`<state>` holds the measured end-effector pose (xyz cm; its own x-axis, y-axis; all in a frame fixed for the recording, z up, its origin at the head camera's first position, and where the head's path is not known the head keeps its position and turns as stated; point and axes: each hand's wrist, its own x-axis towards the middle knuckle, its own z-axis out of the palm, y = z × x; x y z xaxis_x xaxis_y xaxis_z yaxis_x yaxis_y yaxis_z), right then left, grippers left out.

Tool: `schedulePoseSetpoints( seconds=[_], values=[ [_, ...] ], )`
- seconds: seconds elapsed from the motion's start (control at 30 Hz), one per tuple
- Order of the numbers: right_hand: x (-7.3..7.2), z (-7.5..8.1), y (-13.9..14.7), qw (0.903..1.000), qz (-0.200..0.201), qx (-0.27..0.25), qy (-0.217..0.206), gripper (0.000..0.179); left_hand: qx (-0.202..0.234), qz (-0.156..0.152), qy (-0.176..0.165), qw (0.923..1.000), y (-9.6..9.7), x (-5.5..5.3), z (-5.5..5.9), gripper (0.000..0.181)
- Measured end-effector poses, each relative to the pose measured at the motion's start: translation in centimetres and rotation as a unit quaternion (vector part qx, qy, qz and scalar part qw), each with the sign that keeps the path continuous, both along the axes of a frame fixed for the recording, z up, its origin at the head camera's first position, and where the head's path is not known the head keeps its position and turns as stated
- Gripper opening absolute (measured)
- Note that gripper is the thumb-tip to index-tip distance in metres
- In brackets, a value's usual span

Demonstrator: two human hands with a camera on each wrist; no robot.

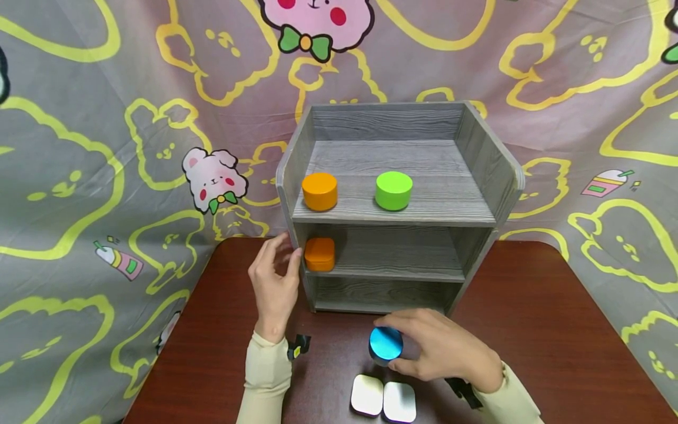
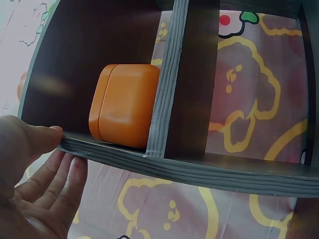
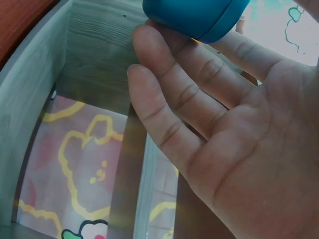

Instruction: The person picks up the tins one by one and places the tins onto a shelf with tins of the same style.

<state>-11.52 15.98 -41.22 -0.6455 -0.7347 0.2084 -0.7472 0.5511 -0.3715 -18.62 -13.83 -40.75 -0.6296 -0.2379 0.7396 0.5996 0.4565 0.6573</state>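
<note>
My left hand [image 1: 275, 285] holds the left side board of a small grey wooden shelf [image 1: 386, 122]. In the left wrist view the thumb lies on the board's edge and the other fingers are on its outer side. Just inside that board, on the middle level, sits an orange rounded-square box [image 2: 127, 104]. In front of the shelf, my right hand [image 1: 445, 344] grips a blue round container [image 1: 385, 343] between thumb and fingers, low over the table. Only the container's lower part shows in the right wrist view, by the fingertips.
On the top level stand an orange round container [image 1: 320, 192] and a green round container [image 1: 394, 191]. Two white rounded-square boxes, a left one [image 1: 367, 395] and a right one [image 1: 399, 402], lie near the front of the brown table [image 1: 535, 318]. Patterned cloth [image 1: 159, 129] hangs behind.
</note>
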Motion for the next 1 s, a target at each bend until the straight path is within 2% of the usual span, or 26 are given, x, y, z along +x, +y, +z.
schedulePoseSetpoints(
  seconds=[0.37,0.7,1.0],
  values=[
    [0.3,1.0,0.3,0.9982,0.004,-0.006,0.059,0.053,0.004,-0.001,0.005,1.0,0.0,0.0,-0.1,0.031],
    [0.7,2.1,0.5,0.9981,-0.002,-0.014,0.06,0.052,0.003,-0.001,0.004,1.0,-0.1,-0.1,-0.1,0.031],
    [0.5,3.0,1.1,0.9965,-0.006,-0.028,0.079,0.053,0.004,-0.003,0.002,1.0,-0.1,0.0,-0.1,0.031]
  ],
)
